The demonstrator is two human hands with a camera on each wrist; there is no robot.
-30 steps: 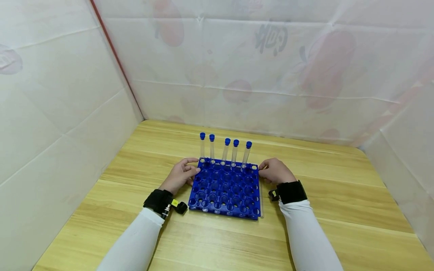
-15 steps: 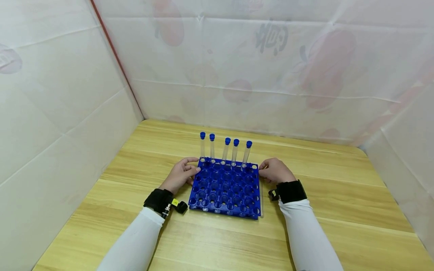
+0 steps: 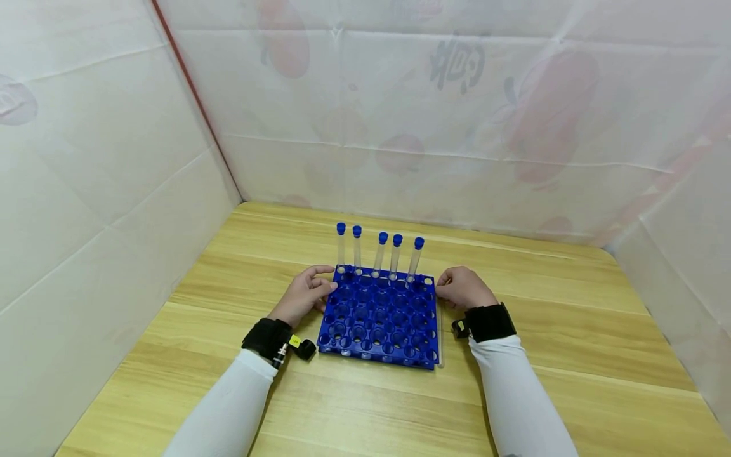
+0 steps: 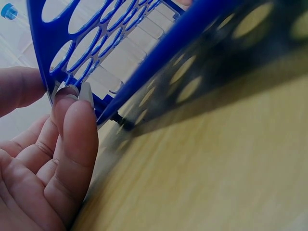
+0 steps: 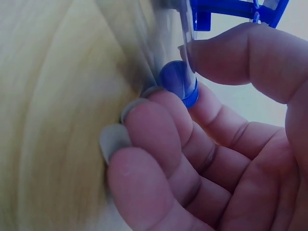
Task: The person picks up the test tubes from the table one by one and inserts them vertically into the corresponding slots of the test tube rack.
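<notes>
A blue test-tube rack (image 3: 379, 317) stands on the wooden table (image 3: 354, 406). Several clear tubes with blue caps (image 3: 379, 257) stand upright in its far row. My left hand (image 3: 305, 293) grips the rack's far left corner; in the left wrist view the fingertips (image 4: 72, 110) and thumb pinch the rack's edge (image 4: 86, 43). Another clear tube (image 3: 439, 336) lies flat on the table along the rack's right side. My right hand (image 3: 464, 289) pinches that tube's blue-capped end (image 5: 179, 85) between thumb and fingers, beside the rack's far right corner (image 5: 231, 9).
White sheeted walls (image 3: 114, 158) close in the table on the left, back and right. Bare wood lies in front of the rack and to both sides. Black wrist straps (image 3: 267, 337) sit on both white-sleeved forearms.
</notes>
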